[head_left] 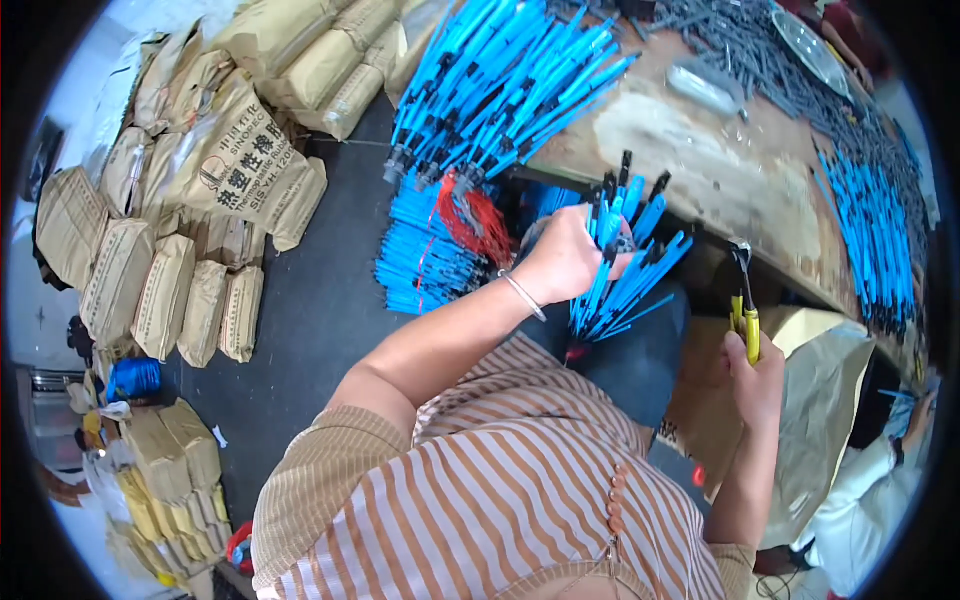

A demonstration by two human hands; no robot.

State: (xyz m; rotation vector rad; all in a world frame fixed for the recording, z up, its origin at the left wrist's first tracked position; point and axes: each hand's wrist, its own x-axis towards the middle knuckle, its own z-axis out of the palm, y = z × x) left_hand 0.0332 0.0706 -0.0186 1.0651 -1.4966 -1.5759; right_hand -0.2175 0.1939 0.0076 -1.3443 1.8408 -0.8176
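My left hand (568, 254) is closed around a bundle of thin blue sticks with black ends (616, 304), held tilted over my lap. Fingertips on the bundle's far side are partly hidden by the sticks. Yellow-handled pliers (752, 335) are in my closed right hand (756, 378), their dark metal head pointing up near the table edge, apart from the bundle. Just left of my left hand hangs a bunch of red ties (474, 222). Beside it are tied stacks of blue sticks (420, 262).
A large pile of blue sticks (510, 75) overhangs the worn wooden table (640, 130). Grey pieces (715, 40) and more blue sticks (872, 240) lie farther right. Brown paper sacks (245, 165) crowd the left. An opened brown sack (815, 420) stands by my right arm, near another person's white clothing (850, 510).
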